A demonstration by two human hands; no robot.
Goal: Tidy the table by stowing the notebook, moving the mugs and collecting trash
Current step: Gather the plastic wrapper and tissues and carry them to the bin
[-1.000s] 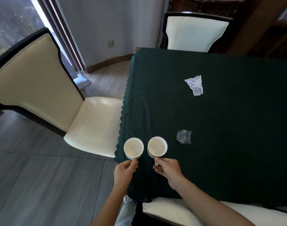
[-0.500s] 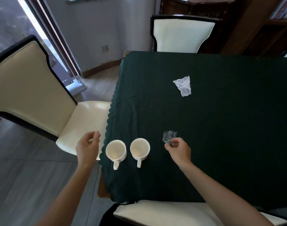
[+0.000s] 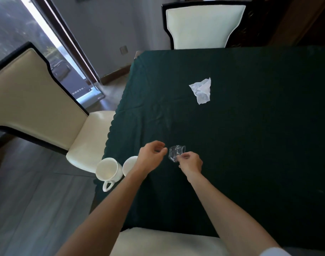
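Head view: bench [image 3: 259, 145] w/ dark green cloth fills centre and right. Right hand [image 3: 190, 162] sits near the bench's near-left part, its grip pinching the near edge of a clear plastic wrapper [image 3: 176, 151], thumb and forefinger pressed together on it. Can't tell if the wrapper is lifted or lying on the cloth. Left hand [image 3: 151, 156] is just left of the wrapper, fingers loosely curled, grip part spread and holding nothing; its fingertips are close to the wrapper but apart from it.

Two white mugs at the bench's near-left edge, side by side, both upright. Left mug [image 3: 108, 169] is in full view, handle pointing toward the near side, past the cloth edge. Right mug [image 3: 129, 165] is partly hidden behind the left forearm, so only its left rim and wall show. Mugs look to be touching or nearly so; can't tell which.

Crumpled white paper [image 3: 202, 90] lies farther out on the cloth, well apart from hands and mugs.

Cream chair [image 3: 38, 108] w/ dark frame stands left of the bench, another chair [image 3: 204, 24] at the far side, and a cream seat [image 3: 158, 242] at the near edge between the forearms. No notebook in view.
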